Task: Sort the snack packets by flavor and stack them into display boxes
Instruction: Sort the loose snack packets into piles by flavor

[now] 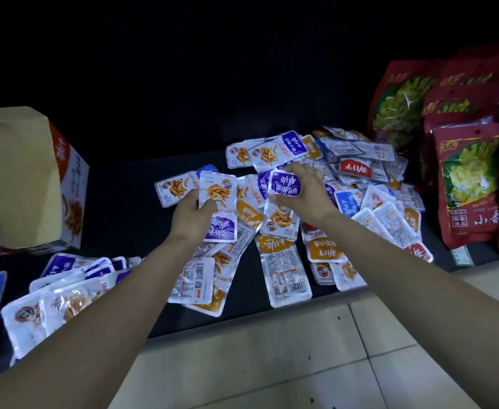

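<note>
Box at L, contents hidden; pkts loose

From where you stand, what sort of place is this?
Probably a shop or stockroom: a heap of small snack packets on a dark counter, large red snack bags at the right, a cardboard display box at the left.

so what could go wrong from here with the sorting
1. The right hand pinches a purple packet off the mixed pile; an orange or blue neighbour may drag along and get missorted.
2. The left hand grips a second purple packet by one side, so it could slip.
3. The orange packet at the surface's front edge could be nudged onto the tiled floor.
</note>
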